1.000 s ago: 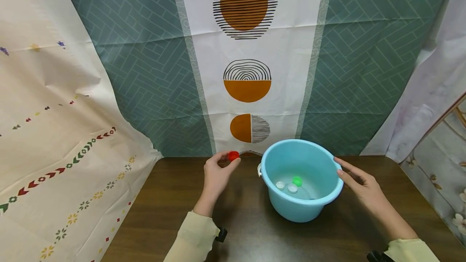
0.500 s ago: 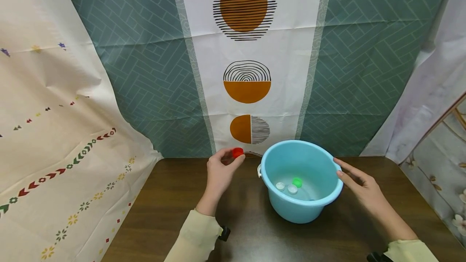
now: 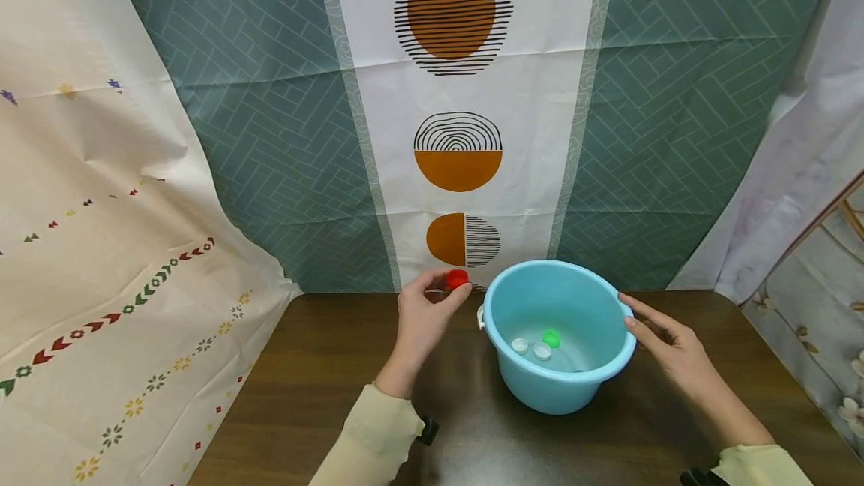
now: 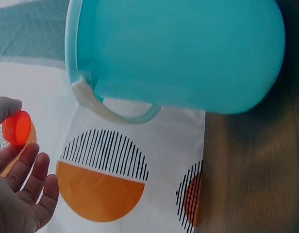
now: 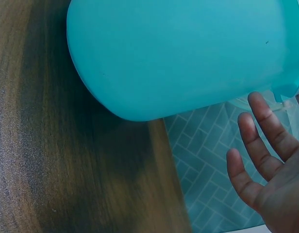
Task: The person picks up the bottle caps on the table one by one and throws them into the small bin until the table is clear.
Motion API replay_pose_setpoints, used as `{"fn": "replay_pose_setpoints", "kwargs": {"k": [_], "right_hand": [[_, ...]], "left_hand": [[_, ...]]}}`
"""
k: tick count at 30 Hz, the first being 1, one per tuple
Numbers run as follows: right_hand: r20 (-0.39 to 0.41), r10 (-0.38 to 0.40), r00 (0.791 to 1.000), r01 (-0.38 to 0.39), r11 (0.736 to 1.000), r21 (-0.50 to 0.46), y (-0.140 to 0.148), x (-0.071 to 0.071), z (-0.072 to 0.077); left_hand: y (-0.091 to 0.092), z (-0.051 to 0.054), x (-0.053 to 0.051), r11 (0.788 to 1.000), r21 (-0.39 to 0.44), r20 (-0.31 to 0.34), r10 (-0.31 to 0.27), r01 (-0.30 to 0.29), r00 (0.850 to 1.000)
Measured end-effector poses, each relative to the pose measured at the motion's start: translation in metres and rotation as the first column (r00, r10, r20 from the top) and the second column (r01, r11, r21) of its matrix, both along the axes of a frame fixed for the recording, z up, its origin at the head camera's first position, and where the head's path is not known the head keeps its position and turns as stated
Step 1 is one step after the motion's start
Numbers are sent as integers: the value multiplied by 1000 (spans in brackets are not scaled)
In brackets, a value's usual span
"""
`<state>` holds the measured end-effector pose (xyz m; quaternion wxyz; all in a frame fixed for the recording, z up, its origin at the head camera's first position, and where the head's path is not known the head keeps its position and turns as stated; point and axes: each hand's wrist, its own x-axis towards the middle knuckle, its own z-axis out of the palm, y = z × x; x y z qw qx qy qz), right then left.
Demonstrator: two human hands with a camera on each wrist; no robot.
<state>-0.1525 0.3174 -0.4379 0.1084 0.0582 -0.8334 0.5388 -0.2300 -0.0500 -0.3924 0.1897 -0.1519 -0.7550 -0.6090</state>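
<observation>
A light blue bucket (image 3: 550, 394) stands upright on the table. Inside, on its floor, lie a green cap (image 3: 550, 337) and two whitish caps (image 3: 542, 352); part of another dark bit shows by the near wall. My left hand (image 3: 421, 321), left of the bucket and raised, pinches a red bottle cap (image 3: 457, 279) between thumb and fingertips. In the left wrist view the red cap (image 4: 17, 128) is apart from the bucket's rim. My right hand (image 3: 682, 355) touches the right side of the rim with thumb and index finger. Its other fingers (image 5: 261, 145) are spread and loosely straight.
The brown wooden table (image 3: 310, 396) ends at a patterned cloth backdrop (image 3: 304, 171) right behind the bucket. A cream cloth (image 3: 135, 321) borders the left side. A white handle joint (image 3: 481, 316) sticks out on the bucket's left.
My left hand has moved right and slightly up with the red bottle cap, closer to the bucket. The right hand and bucket have stayed put.
</observation>
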Motion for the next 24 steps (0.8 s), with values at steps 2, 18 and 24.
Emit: {"fn": "replay_pose_setpoints", "kwargs": {"k": [2, 18, 24], "right_hand": [[2, -5, 1000, 5, 1000, -3, 0, 0, 0], [5, -3, 1000, 3, 1000, 8, 0, -1, -1], [4, -5, 1000, 5, 1000, 0, 0, -1, -1]], "left_hand": [[4, 0, 1, 1000, 4, -6, -14, 15, 1000], [33, 5, 10, 993, 26, -2, -118, 118, 993], [45, 18, 19, 992, 29, 24, -127, 127, 992]]}}
